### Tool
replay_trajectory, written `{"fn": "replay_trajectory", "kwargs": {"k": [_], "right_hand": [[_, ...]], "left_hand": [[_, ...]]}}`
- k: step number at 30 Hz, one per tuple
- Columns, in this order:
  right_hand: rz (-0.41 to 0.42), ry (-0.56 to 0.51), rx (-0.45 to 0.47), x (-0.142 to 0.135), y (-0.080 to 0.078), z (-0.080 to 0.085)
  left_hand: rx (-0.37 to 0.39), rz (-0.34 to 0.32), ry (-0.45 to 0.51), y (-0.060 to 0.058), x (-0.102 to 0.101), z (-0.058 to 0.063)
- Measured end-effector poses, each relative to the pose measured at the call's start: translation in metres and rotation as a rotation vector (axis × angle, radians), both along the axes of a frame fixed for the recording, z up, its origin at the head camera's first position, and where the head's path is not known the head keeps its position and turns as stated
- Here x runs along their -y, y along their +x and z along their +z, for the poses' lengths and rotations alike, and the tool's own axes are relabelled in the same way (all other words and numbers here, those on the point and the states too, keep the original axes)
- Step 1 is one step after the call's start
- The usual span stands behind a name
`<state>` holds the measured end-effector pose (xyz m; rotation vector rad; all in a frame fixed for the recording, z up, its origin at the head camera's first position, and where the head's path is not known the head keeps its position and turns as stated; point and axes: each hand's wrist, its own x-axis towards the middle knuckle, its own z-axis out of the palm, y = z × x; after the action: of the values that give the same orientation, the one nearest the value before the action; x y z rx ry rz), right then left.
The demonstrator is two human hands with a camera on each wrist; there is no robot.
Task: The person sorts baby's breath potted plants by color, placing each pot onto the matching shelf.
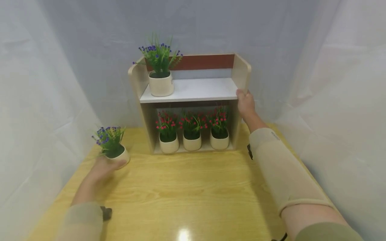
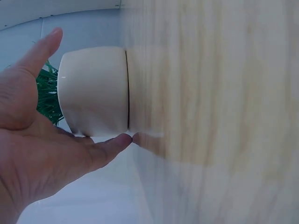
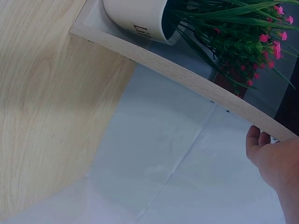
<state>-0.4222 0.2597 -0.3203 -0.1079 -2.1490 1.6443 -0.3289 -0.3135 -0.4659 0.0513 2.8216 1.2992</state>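
Observation:
My left hand (image 1: 104, 166) is at a white potted plant (image 1: 122, 156) with purple flowers on the left of the table. In the left wrist view, the thumb stands away from the white pot (image 2: 93, 91), while the straight fingers (image 2: 110, 148) lie along its side. The pot's base is against the wood surface. On the far side, my right hand (image 1: 246, 104) grips the right side panel of a two-tier shelf (image 1: 190, 89) at the height of its white board. The right wrist view shows curled fingers (image 3: 254, 140) at the panel's edge.
Another purple-flowered pot (image 1: 161, 83) stands on the upper tier, at its left. Three white pots with pink-red flowers, among them the middle one (image 1: 192, 142), line the lower tier. White sheeting (image 1: 331, 83) encloses the wooden table (image 1: 181, 184) at the back and sides.

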Motion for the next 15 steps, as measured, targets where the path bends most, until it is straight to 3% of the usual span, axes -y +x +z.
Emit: {"fn": "replay_trajectory", "kwargs": {"k": [8,11,15], "right_hand": [[-0.005,0.0,0.001,0.001,0.0,0.0],[-0.006,0.004,0.008,0.0,0.0,-0.001],[-0.006,0.007,-0.005,-0.001,-0.001,-0.002]], "left_hand": [[0.034,0.068,0.111,-0.011,-0.002,0.0],[0.035,0.113,0.088,-0.015,-0.003,-0.003],[0.022,0.16,-0.014,-0.02,-0.005,-0.003]]}}
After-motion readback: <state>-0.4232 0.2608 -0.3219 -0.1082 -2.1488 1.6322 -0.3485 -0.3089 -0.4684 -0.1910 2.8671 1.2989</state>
